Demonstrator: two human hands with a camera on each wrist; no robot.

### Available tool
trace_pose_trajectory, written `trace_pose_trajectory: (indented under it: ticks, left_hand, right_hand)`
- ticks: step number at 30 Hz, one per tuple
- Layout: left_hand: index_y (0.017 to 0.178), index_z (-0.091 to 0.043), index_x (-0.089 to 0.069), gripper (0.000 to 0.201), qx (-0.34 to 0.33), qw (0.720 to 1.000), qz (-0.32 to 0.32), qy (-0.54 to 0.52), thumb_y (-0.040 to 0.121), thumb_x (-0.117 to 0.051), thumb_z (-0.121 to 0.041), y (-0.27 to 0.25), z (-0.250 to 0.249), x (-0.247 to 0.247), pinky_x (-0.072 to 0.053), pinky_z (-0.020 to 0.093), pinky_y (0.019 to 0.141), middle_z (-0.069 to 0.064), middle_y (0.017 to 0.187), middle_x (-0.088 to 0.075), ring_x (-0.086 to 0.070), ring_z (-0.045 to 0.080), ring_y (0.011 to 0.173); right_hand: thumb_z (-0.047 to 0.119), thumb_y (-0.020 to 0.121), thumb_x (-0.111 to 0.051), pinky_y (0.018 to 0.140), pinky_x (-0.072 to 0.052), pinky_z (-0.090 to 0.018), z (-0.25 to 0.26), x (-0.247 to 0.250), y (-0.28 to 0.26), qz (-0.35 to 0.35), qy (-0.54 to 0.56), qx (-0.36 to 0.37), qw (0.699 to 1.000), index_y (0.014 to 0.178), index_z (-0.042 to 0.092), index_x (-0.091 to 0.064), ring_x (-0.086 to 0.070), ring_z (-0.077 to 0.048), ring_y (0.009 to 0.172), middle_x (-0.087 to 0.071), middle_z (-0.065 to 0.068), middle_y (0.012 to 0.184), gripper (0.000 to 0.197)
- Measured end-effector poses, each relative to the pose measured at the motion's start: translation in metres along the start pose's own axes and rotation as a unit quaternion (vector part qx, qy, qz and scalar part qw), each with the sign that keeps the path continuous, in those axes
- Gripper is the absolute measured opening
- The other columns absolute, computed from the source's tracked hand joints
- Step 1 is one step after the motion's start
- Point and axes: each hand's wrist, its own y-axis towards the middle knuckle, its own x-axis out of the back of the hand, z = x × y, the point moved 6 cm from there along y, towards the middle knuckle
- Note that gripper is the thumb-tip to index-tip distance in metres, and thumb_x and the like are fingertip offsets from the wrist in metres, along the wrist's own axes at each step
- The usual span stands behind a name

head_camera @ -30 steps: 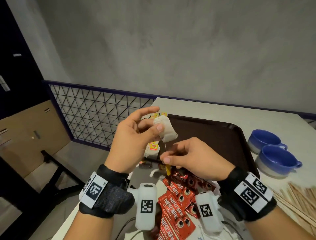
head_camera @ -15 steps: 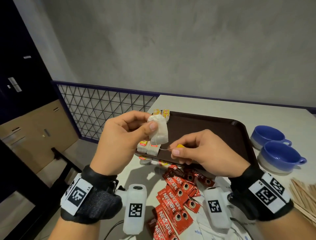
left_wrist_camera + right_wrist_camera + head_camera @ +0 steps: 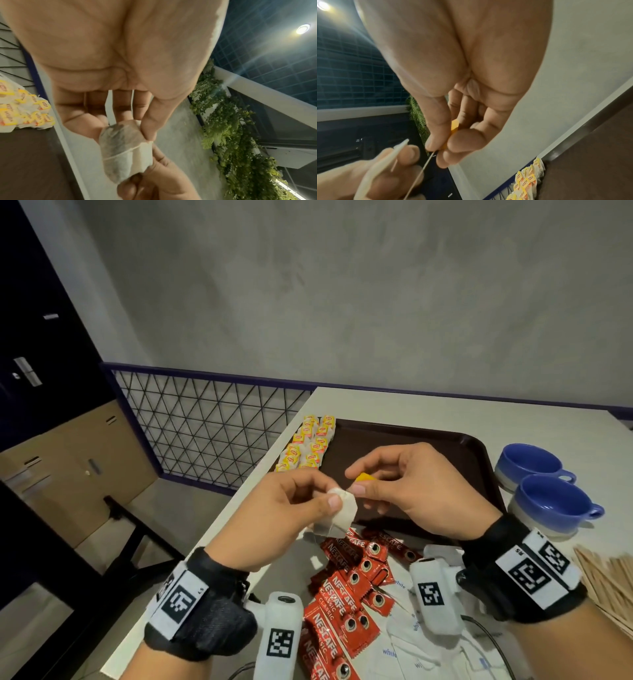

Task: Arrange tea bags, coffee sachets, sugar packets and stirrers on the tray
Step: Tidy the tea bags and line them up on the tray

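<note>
Head view: my left hand (image 3: 291,508) pinches the tea bag (image 3: 337,517) above the tabletop (image 3: 428,409), just short of the tray (image 3: 411,440); my right hand (image 3: 411,491) pinches its yellow tag (image 3: 364,477). Pulling apart could snap the string (image 3: 419,175).

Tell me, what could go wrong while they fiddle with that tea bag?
The left hand pinches the tea bag while the right hand pinches its yellow tag; pulling the string too hard might tear the thin paper. Lowering the hands carelessly could also disturb the rows of tea bags at the tray's left edge.
</note>
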Motion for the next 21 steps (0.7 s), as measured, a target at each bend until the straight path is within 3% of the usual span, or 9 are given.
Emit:
trace_pose_trajectory:
  ticks: [4, 8, 12, 17, 21]
  left_hand:
    - [0.095, -0.001, -0.070, 0.009, 0.013, 0.999, -0.030, 0.017, 0.097, -0.070, -0.010, 0.001, 0.009, -0.003, -0.053, 0.034, 0.065, 0.009, 0.072, -0.061, -0.060, 0.018, 0.062]
    - [0.092, -0.005, -0.070, 0.007, 0.006, 0.998, -0.051, 0.035, 0.097, -0.068, -0.009, 0.002, 0.006, -0.004, -0.052, 0.027, 0.060, 0.005, 0.068, -0.059, -0.060, 0.015, 0.059]
    - [0.088, -0.009, -0.070, 0.008, 0.005, 0.997, -0.062, 0.053, 0.096, -0.069, -0.009, 0.002, 0.003, -0.007, -0.051, 0.024, 0.056, 0.004, 0.069, -0.059, -0.059, 0.014, 0.059]
    - [0.087, -0.010, -0.071, 0.008, 0.016, 0.996, -0.079, 0.046, 0.095, -0.071, -0.009, 0.003, 0.004, -0.009, -0.051, 0.028, 0.056, 0.004, 0.065, -0.063, -0.058, 0.016, 0.057]
    - [0.087, -0.007, -0.071, 0.009, 0.018, 0.993, -0.110, 0.032, 0.095, -0.071, -0.009, 0.005, 0.005, -0.007, -0.050, 0.031, 0.057, 0.006, 0.059, -0.058, -0.054, 0.018, 0.056]
  right_hand:
    - [0.014, 0.096, -0.072, 0.079, -0.064, -0.036, 0.006, -0.001, -0.003, 0.011, -0.027, 0.019, 0.999, 0.102, 0.031, -0.081, -0.074, -0.026, 0.088, -0.079, -0.002, 0.093, 0.020]
    - [0.007, 0.095, -0.071, 0.078, -0.064, -0.031, 0.012, 0.001, -0.005, -0.003, -0.038, 0.037, 0.999, 0.110, 0.032, -0.079, -0.073, -0.027, 0.086, -0.075, -0.005, 0.095, 0.031]
    - [0.011, 0.090, -0.078, 0.074, -0.062, -0.024, 0.018, 0.006, -0.004, -0.053, -0.030, 0.048, 0.997, 0.103, 0.024, -0.080, -0.075, -0.022, 0.078, -0.077, -0.001, 0.090, 0.019]
    - [0.019, 0.089, -0.080, 0.070, -0.062, -0.030, 0.023, 0.005, -0.006, -0.067, -0.056, 0.067, 0.994, 0.099, 0.025, -0.081, -0.073, -0.021, 0.075, -0.078, 0.005, 0.086, 0.011]
    - [0.021, 0.083, -0.086, 0.072, -0.058, -0.022, 0.030, 0.004, -0.009, -0.075, -0.050, 0.094, 0.991, 0.092, 0.026, -0.082, -0.071, -0.006, 0.075, -0.077, 0.008, 0.085, 0.011]
